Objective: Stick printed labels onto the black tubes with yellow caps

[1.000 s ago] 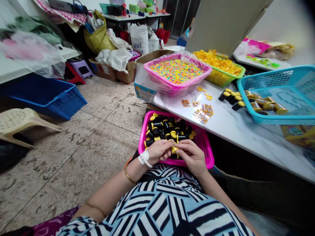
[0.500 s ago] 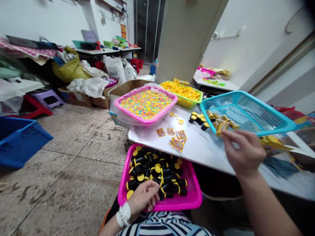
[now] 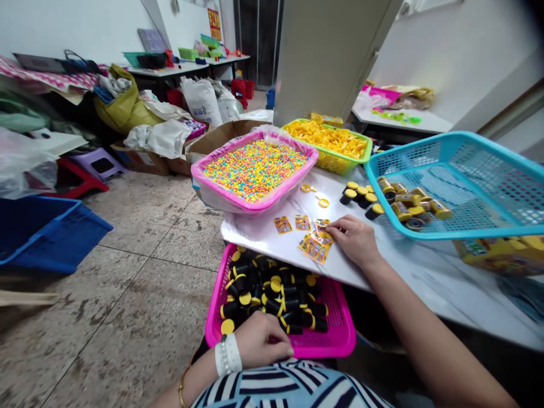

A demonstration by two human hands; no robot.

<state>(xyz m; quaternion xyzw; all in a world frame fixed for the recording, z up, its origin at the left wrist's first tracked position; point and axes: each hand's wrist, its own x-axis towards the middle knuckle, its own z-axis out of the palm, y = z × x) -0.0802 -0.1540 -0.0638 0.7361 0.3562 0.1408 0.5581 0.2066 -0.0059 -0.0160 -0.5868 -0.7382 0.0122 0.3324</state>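
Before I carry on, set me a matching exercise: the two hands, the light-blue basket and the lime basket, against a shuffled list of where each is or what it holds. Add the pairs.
Column one
1. Right hand
2. Lime basket
3. Left hand
4. Light-blue basket

Column two
A. At the near side of the pink basket of black jars
B. Holds gold jars
C. Fingers on the printed squares
D. Heaped with yellow pieces

Pairs: 1-C, 2-D, 3-A, 4-B
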